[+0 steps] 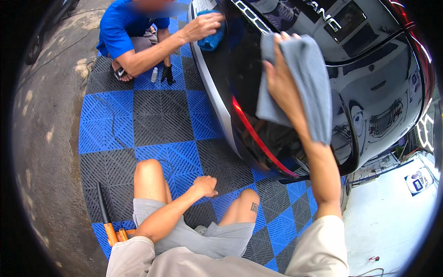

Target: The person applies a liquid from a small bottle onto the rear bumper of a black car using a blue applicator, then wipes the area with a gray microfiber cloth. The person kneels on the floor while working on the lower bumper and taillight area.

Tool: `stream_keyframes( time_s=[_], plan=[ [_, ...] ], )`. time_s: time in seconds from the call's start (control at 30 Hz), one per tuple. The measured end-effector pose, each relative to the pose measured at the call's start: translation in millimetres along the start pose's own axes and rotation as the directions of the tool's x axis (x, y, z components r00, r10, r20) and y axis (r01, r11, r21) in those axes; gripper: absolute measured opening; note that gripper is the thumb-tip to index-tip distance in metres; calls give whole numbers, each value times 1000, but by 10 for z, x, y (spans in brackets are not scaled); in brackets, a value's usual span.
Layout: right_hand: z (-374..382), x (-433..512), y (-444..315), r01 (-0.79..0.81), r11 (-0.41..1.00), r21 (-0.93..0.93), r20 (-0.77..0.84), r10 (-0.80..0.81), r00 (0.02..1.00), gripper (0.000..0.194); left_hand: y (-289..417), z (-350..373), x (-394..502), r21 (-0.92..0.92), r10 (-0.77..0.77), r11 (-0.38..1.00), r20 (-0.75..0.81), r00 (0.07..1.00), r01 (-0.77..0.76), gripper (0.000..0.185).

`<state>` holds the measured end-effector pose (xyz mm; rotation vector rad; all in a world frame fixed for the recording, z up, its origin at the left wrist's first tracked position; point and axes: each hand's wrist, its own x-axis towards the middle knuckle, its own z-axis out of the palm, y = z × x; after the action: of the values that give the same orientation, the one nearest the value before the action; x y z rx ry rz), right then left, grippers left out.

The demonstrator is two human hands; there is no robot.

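Observation:
My right hand (pixel 282 74) reaches up to the glossy black rear of a car (pixel 373 90) with a grey cloth (pixel 311 76), likely microfiber. The cloth is draped around the fingers and wrist and covers part of the panel. A slim red light strip (pixel 261 142) runs along the bumper to its lower left. Between my bent knees hangs my left hand (pixel 206 186), loosely curled, with nothing visible in it. It is apart from the car.
A co-worker (pixel 121 38) in a blue shirt crouches at upper left, holding a blue cloth (pixel 209 39) against the bumper. A small bottle (pixel 154 74) stands by their black-gloved hand (pixel 167 74). An orange blower (pixel 110 232) with a black nozzle lies left on blue-and-grey floor tiles (pixel 162 117).

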<state>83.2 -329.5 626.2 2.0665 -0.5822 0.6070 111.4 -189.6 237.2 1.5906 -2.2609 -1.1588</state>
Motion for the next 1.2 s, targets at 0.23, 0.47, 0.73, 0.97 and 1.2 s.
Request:
stream_keyframes(
  time_s=[0.23,0.47,0.73,0.97,1.2],
  plan=[
    [-144,-699,63,103,983,153,434,-161,886,73,81,54,-41,-36,26,999,51,998,-24,53],
    [219,-180,-234,133,954,-267,221,-74,972,76,0,9,-76,-60,-27,998,-27,999,26,51],
    [-104,-1889,-73,106,986,132,433,-154,888,69,-134,-65,-179,-81,-10,997,-61,998,5,55],
    [490,-1479,-504,151,987,-59,276,-129,952,63,-188,-90,-247,-56,-64,997,-52,997,61,50],
    [163,-1654,-334,23,990,141,132,-42,990,65,-144,5,-106,-102,-7,995,-47,999,2,55]
  ],
)
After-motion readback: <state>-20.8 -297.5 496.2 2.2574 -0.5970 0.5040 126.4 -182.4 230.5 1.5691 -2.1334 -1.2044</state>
